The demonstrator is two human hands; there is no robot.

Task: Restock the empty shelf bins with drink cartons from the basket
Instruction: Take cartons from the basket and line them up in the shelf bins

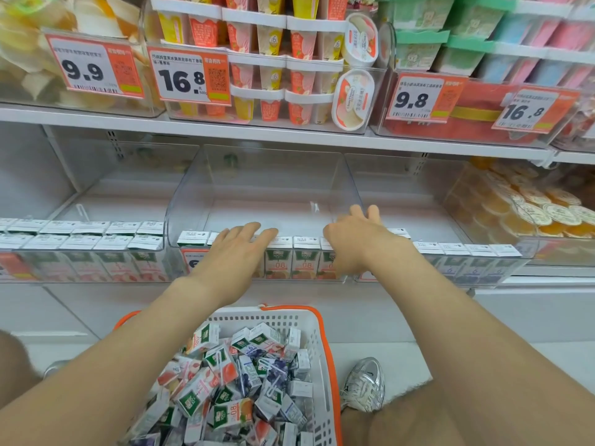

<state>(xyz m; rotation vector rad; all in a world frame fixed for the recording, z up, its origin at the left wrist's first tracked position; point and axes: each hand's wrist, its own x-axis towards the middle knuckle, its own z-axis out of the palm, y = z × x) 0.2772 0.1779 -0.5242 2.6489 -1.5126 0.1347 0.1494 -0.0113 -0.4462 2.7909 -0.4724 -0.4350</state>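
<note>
Now squaring the front row of cartons (291,257) in the middle bin (257,188), left hand (235,249) and right hand (351,239) flat, empty; next, probably grabbing more from the basket (322,349).

1. Your middle bin (267,175) is clear, glossy plastic.
2. Your basket (317,346) is white perforated plastic with an orange rim.
3. Its drink cartons (225,381) look like smooth printed card.
4. Your shoe (365,383) shines silver.

The basket (317,355) is white with an orange rim. The cartons (225,381) are white with green, orange, pink and blue prints. The price tags (190,75) are orange and white.
</note>
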